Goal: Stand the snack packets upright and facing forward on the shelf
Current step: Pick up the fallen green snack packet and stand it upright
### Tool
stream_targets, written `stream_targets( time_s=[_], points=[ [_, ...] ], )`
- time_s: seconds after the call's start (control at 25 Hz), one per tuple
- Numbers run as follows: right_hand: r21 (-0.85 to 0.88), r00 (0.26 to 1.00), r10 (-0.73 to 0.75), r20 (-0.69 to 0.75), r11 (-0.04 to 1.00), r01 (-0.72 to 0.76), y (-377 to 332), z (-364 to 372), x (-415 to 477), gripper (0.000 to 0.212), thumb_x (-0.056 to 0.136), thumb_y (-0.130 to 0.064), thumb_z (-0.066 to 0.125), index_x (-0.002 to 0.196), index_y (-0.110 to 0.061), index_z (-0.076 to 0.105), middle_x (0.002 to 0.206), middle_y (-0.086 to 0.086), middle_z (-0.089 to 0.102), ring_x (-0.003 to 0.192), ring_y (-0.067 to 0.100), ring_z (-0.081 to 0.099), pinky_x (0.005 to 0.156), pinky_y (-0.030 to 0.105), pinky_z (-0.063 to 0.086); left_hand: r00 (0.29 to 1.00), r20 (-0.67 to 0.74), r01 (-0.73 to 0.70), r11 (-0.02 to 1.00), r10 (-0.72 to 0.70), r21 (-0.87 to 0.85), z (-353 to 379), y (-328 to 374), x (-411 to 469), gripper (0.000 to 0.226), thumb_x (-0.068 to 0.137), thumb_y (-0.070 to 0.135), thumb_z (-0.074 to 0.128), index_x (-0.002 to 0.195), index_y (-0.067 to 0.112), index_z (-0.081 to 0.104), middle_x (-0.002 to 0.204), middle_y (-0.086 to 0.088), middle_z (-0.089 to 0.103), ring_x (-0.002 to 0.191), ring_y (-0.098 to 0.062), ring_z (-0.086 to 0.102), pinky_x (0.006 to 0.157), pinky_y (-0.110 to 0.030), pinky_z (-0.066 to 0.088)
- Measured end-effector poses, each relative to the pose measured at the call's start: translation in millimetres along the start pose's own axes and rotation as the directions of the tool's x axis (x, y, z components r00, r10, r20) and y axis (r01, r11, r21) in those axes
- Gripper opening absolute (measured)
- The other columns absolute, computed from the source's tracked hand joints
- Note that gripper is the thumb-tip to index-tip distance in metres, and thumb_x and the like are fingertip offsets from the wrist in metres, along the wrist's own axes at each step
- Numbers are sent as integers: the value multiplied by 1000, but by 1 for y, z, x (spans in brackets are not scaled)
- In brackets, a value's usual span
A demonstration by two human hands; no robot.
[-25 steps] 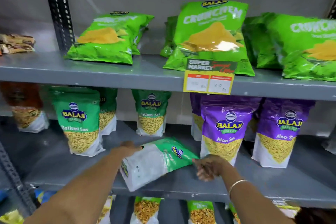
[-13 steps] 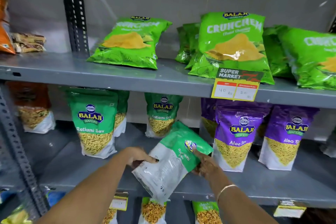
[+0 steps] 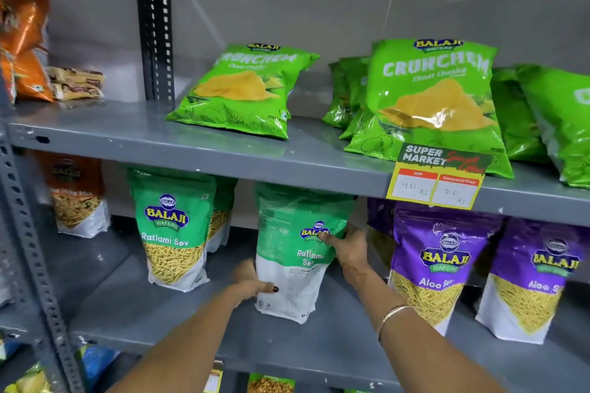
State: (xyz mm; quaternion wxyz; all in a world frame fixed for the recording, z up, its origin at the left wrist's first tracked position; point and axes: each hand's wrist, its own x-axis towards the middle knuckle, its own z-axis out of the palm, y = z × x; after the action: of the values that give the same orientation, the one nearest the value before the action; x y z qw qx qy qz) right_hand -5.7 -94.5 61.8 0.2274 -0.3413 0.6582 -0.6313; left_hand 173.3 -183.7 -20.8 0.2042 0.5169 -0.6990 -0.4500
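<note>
**Packet raised upright, back face outward**

A second ago the Ratlami Sev packet (image 3: pixel 295 252) lay tilted on its side across the middle shelf (image 3: pixel 319 351); it now stands upright on its base. It shows its printed back, so by judgement the facing step remains. The left hand (image 3: pixel 252 282) clasps the packet's lower edge at 7 o'clock, thumb laid across the white panel. The right hand (image 3: pixel 349 247) grips the side at 3 o'clock, fingers closed over the logo. The packet stands between a forward-facing green packet (image 3: pixel 174 230) at 9 o'clock and a purple Aloo Sev packet (image 3: pixel 434 268) at 3 o'clock.
</note>
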Motion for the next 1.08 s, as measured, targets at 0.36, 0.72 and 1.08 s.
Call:
stream_targets(
  time_s=[0.36, 0.72, 1.08],
  points=[
    [-257, 828, 488, 276, 868, -426, 58, 7, -27, 30, 74, -31, 74, 76, -10, 51, 76, 6, 57, 58, 13, 52, 47, 21, 40, 998, -52, 19, 998, -22, -64, 18, -2, -15, 109, 43, 32, 88, 134, 9, 34, 135, -10, 51, 124, -29, 50, 98, -36, 46],
    [-229, 814, 320, 485, 945, -235, 68, 8, -44, 78, 57, -9, 84, 116, -11, 32, 118, -3, 51, 107, 12, 51, 81, 20, 45, 832, 532, 245, 965, -158, -97, -20, 3, -22, 29, 85, 15, 61, 111, 18, 50, 103, 4, 60, 96, -9, 55, 94, -29, 34],
    [-276, 893, 192, 407, 958, -80, 81, 13, -40, 83, 53, -28, 85, 125, -20, 45, 119, 4, 46, 117, 19, 45, 100, 29, 42, 979, 186, 105, 992, -89, -75, 2, 3, -9, 21, 81, 33, 66, 85, 19, 50, 101, -2, 55, 100, -15, 48, 82, -30, 40]
  ],
)
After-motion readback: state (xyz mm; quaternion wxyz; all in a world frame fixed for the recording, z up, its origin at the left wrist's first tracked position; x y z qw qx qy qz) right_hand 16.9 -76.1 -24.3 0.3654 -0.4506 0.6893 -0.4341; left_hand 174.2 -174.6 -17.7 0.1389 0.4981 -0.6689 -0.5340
